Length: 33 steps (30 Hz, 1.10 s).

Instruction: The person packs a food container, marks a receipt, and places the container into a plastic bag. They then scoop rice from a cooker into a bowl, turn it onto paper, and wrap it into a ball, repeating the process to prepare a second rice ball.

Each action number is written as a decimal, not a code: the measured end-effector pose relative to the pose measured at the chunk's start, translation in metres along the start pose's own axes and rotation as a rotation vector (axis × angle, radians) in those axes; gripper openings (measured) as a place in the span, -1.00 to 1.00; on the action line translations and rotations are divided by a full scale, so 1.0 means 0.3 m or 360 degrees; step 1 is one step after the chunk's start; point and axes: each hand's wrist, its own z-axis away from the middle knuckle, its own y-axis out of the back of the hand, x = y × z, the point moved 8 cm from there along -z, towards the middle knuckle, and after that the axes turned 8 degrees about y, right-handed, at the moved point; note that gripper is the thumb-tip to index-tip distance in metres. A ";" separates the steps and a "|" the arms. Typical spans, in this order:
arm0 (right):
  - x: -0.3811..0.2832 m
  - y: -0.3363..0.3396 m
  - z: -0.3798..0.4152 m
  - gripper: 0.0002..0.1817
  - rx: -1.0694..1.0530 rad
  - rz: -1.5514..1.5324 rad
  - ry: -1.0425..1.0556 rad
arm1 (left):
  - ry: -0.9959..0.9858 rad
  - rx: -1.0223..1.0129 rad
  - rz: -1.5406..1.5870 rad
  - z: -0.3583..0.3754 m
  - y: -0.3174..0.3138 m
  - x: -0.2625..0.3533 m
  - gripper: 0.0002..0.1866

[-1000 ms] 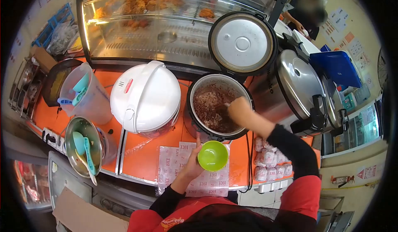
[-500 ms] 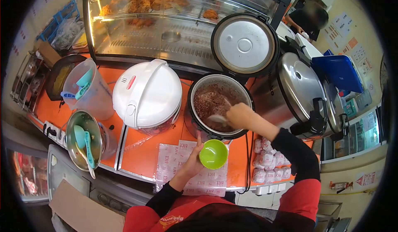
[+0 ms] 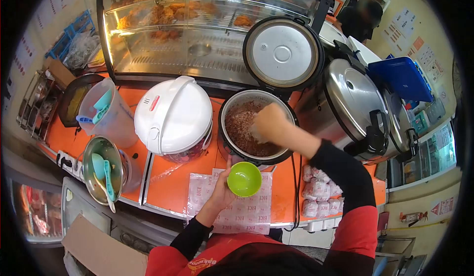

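Observation:
A small lime-green bowl (image 3: pixel 244 179) is held by my left hand (image 3: pixel 221 195), its mouth facing up, just in front of the open rice cooker (image 3: pixel 232 153). Reddish-brown rice (image 3: pixel 242 130) fills the lower part of the cooker's pot. Over the pot's right side my right hand (image 3: pixel 274 123) is closed round a pale rice paddle (image 3: pixel 257 133); its blade is low at the rice and mostly hidden by the hand. Behind the pot, the cooker's lid (image 3: pixel 282 54) stands raised.
A white closed rice cooker (image 3: pixel 174 115) stands left. Large steel cookers (image 3: pixel 353 98) are at right. Printed wrapping paper (image 3: pixel 202 194) lies at the front edge, wrapped bundles (image 3: pixel 318 189) to its right. A glass food warmer (image 3: pixel 148 49) stands behind. A person (image 3: pixel 360 19) is at back right.
My right hand has moved up and slightly left over the pot, and the paddle has turned more upright. The green bowl sits a little further left and higher in view.

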 end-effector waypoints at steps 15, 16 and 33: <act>0.015 -0.195 -0.106 -0.75 -0.0484 -0.0335 -0.0229 | -0.0043 -0.0017 -0.0107 0.008 -0.012 0.009 -0.22; -0.041 -0.115 -0.074 -0.73 -0.0592 -0.0255 0.0070 | -0.0050 -0.0004 -0.0080 0.011 -0.017 0.010 -0.24; 0.130 -0.110 -0.012 -0.83 0.0159 -0.0307 -0.0260 | -0.0119 0.0160 -0.0025 0.107 0.211 -0.006 -0.44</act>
